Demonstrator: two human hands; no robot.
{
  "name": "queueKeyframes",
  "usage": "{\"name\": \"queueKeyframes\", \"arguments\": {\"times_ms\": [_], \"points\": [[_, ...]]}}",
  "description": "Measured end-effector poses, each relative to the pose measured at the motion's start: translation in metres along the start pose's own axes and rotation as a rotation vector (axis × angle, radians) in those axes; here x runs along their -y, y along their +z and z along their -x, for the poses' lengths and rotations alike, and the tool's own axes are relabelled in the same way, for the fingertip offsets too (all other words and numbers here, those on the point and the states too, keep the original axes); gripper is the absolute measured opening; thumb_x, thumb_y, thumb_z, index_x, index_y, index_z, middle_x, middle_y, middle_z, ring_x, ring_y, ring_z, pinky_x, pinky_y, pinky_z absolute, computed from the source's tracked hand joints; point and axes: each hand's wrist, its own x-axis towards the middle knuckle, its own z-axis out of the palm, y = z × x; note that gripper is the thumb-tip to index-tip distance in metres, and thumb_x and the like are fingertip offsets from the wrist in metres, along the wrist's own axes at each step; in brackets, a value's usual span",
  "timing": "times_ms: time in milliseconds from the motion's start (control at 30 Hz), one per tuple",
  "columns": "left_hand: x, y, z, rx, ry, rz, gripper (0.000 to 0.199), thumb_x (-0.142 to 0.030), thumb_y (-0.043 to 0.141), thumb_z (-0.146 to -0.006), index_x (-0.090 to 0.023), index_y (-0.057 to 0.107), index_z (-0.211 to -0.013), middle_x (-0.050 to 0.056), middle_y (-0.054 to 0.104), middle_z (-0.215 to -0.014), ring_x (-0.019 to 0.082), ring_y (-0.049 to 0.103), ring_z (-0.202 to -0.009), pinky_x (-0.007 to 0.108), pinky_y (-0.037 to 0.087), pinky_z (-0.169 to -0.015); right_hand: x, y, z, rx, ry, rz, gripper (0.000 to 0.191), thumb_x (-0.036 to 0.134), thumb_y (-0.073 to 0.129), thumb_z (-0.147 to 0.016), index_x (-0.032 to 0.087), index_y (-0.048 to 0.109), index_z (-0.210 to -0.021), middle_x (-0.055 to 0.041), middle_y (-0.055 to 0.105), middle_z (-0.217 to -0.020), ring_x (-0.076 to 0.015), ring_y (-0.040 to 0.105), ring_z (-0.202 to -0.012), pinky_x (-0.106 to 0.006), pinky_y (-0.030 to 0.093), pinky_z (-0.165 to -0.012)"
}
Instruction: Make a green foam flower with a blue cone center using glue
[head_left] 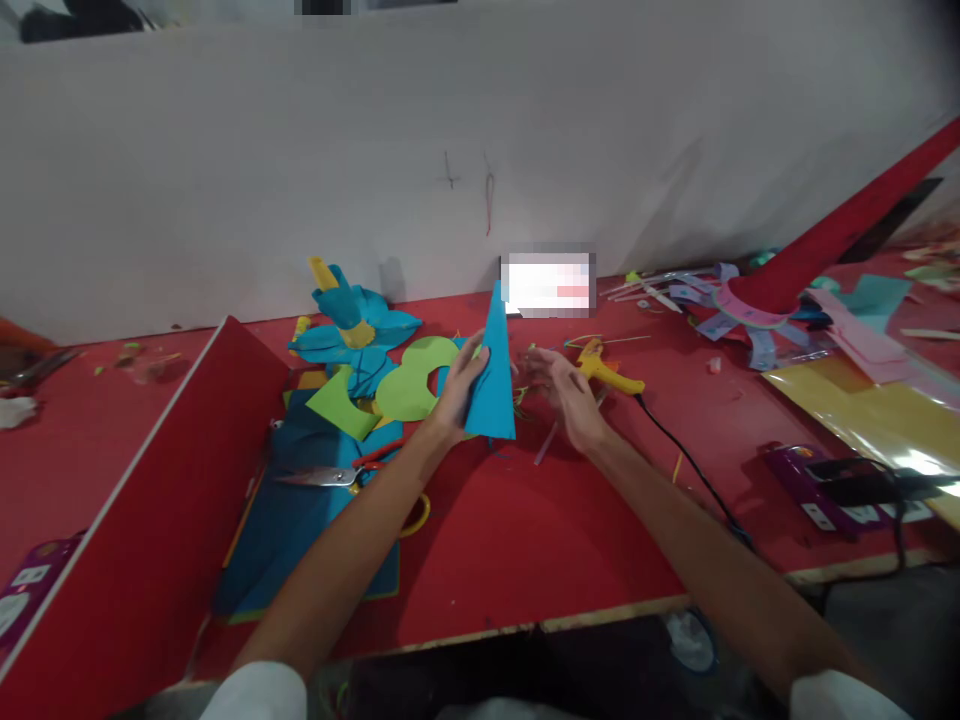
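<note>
My left hand [459,388] grips a tall, narrow piece of blue paper [495,385], pointed at the top and wide at the bottom, held upright above the red table. To its right, my right hand [574,395] is held apart from the paper, its fingers extended and somewhat blurred. Just beyond that hand lies a yellow glue gun [615,377] with a black cord. Left of my left hand are a green paper cutout [409,390] and a blue paper flower [360,325] with a yellow centre. Scissors [322,477] with red handles rest on blue sheets [300,545].
A red upright partition [150,490] bounds the left side. At the back, a pale wall [337,160] rises behind a bright blurred-out screen [551,285]. A red cone [840,230], gold sheets [847,410] and a purple box [806,480] with cables occupy the right.
</note>
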Motion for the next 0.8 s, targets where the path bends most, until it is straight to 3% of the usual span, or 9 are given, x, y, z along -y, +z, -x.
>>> {"name": "queueKeyframes", "arguments": {"times_ms": [67, 167, 333, 433, 533, 633, 733, 800], "points": [[0.011, -0.004, 0.000, 0.010, -0.064, -0.053, 0.077, -0.050, 0.086, -0.077, -0.023, 0.055, -0.143, 0.004, 0.074, -0.090, 0.017, 0.070, -0.072, 0.028, 0.056, -0.069, -0.002, 0.000, -0.003, 0.027, 0.029, -0.177, 0.071, 0.086, 0.047, -0.089, 0.026, 0.062, -0.123, -0.0114, 0.071, -0.121, -0.0243, 0.068, -0.111, -0.038, 0.059, -0.087], [0.018, -0.006, 0.001, 0.105, -0.107, -0.188, 0.077, -0.048, 0.087, -0.079, -0.027, 0.057, -0.146, 0.005, 0.075, -0.098, 0.017, 0.070, -0.075, 0.028, 0.055, -0.069, 0.000, 0.003, -0.002, 0.116, 0.103, -0.297, 0.076, 0.087, 0.055, -0.083, 0.024, 0.065, -0.124, -0.0131, 0.074, -0.119, -0.0271, 0.070, -0.113, -0.041, 0.062, -0.083], [0.020, -0.004, 0.002, 0.263, -0.118, -0.312, 0.072, -0.044, 0.088, -0.079, -0.030, 0.061, -0.145, 0.009, 0.075, -0.117, 0.026, 0.072, -0.104, 0.028, 0.057, -0.078, 0.003, -0.005, 0.001, 0.194, 0.181, -0.340, 0.064, 0.075, 0.072, -0.078, 0.025, 0.066, -0.117, -0.0107, 0.075, -0.112, -0.0265, 0.072, -0.098, -0.037, 0.061, -0.066], [0.019, -0.003, 0.002, 0.268, -0.135, -0.286, 0.065, -0.051, 0.082, -0.084, -0.029, 0.063, -0.141, 0.010, 0.074, -0.112, 0.026, 0.072, -0.102, 0.031, 0.058, -0.080, 0.003, -0.012, -0.002, 0.130, 0.184, -0.339, 0.059, 0.073, 0.076, -0.075, 0.026, 0.064, -0.110, -0.0097, 0.075, -0.111, -0.0252, 0.072, -0.091, -0.035, 0.059, -0.062], [0.018, -0.003, -0.004, 0.179, -0.127, -0.208, 0.062, -0.063, 0.077, -0.084, -0.022, 0.069, -0.130, 0.007, 0.072, -0.093, 0.021, 0.069, -0.082, 0.030, 0.057, -0.073, 0.000, -0.018, -0.007, 0.036, 0.156, -0.367, 0.056, 0.071, 0.077, -0.076, 0.027, 0.062, -0.107, -0.0086, 0.074, -0.109, -0.0244, 0.071, -0.091, -0.036, 0.060, -0.067], [0.020, -0.009, -0.013, -0.032, 0.030, -0.187, 0.050, -0.062, 0.079, -0.081, -0.018, 0.073, -0.104, 0.003, 0.066, -0.081, 0.014, 0.062, -0.072, 0.024, 0.052, -0.065, -0.004, -0.024, -0.012, -0.060, 0.123, -0.431, 0.051, 0.067, 0.077, -0.079, 0.028, 0.059, -0.106, -0.0064, 0.072, -0.106, -0.0222, 0.069, -0.087, -0.035, 0.058, -0.067], [0.022, -0.016, -0.020, -0.243, 0.233, -0.227, 0.043, -0.057, 0.079, -0.084, -0.018, 0.061, -0.077, -0.003, 0.053, -0.067, 0.008, 0.047, -0.056, 0.019, 0.039, -0.051, -0.007, -0.030, -0.016, -0.163, 0.084, -0.466, 0.046, 0.063, 0.079, -0.080, 0.029, 0.059, -0.106, -0.0041, 0.068, -0.108, -0.0197, 0.066, -0.087, -0.033, 0.057, -0.067], [0.023, -0.019, -0.020, -0.289, 0.275, -0.248, 0.046, -0.055, 0.078, -0.085, -0.019, 0.053, -0.072, -0.006, 0.041, -0.058, 0.007, 0.033, -0.048, 0.020, 0.027, -0.044, -0.008, -0.031, -0.017, -0.212, 0.073, -0.477, 0.044, 0.060, 0.079, -0.081, 0.029, 0.061, -0.107, -0.0033, 0.066, -0.110, -0.0187, 0.064, -0.088, -0.032, 0.057, -0.069]]}}
